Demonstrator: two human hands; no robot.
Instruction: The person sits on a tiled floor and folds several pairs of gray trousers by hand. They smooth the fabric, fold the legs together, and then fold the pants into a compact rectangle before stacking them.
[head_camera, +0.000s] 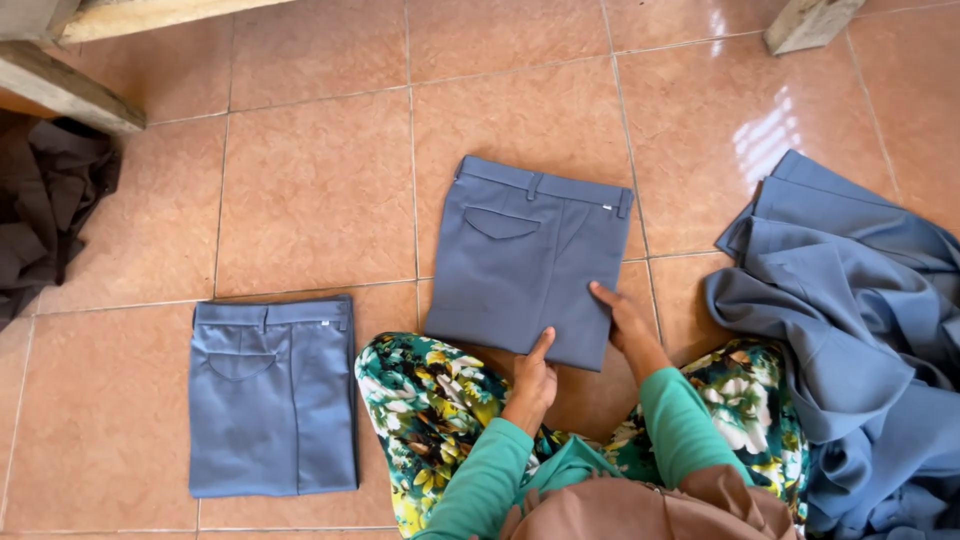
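— Cloth first, at the far left: what lies there?

— Dark brown cloth (45, 210) sits crumpled against the left edge of the tiled floor (310, 190), under a pale wooden beam (65, 90). Nothing in view is a container; every piece lies straight on the tiles.

— And next to the right?

— One folded pair of blue-grey trousers (272, 395) lies flat, waistband away from the person, back pocket showing. It is well apart from both hands, just beside the person's floral-clad left knee (425, 400).

— Where is the piece being handled?

— The second folded trousers (525, 255) lie in the middle of the floor, right in front of the person, waistband at the far end, pocket up. Their near edge is by the knees.

— What do the hands do?

— The left hand (535, 380) rests at the near hem, one finger stretched out onto the fabric, the others curled; the grip is apart, clamped on nothing. The right hand (620, 315) lies flat on the near right corner, fingers spread, pressing rather than pinching. Both sleeves are green.

— What stands further right?

— A loose heap of blue-grey fabric (850, 330) is piled unfolded, touching the person's right leg and running to the picture's right edge. A pale wooden block (805, 22) stands at the top, well apart from it.

— Anything in the way?

— Only the knees, which cover the floor near the hem.
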